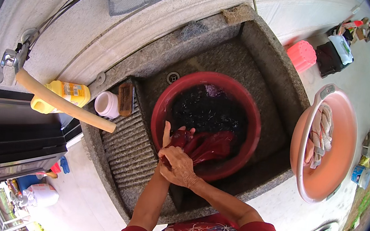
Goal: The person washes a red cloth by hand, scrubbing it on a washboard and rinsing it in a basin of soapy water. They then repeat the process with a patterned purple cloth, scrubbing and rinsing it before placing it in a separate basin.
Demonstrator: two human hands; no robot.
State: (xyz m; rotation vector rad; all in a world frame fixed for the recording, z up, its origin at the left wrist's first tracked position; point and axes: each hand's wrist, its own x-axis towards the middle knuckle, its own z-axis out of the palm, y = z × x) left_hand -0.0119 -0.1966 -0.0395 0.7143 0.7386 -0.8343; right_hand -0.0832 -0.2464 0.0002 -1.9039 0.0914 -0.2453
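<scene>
A wet dark red cloth [211, 146] lies partly in the dark water of a red basin [254, 142]. My left hand [168, 134] is at the basin's near-left rim, thumb stretched up and fingertips showing past the bunched cloth that covers its palm. Over my left wrist crosses my right hand [180, 165], its fingers closed on a fold of the same cloth; part of that grip is hidden. Black fabric [209, 109] floats in the basin beyond the red cloth, with a small purple patterned piece [213, 90] at the far side.
The basin stands in a stone sink [285, 88] beside a ridged washboard [130, 166]. A scrub brush [125, 99], a pink cup [107, 104], a yellow jug [70, 92] and a tap hose [64, 100] are at left. An orange tub [337, 157] holding cloths [322, 134] is at right.
</scene>
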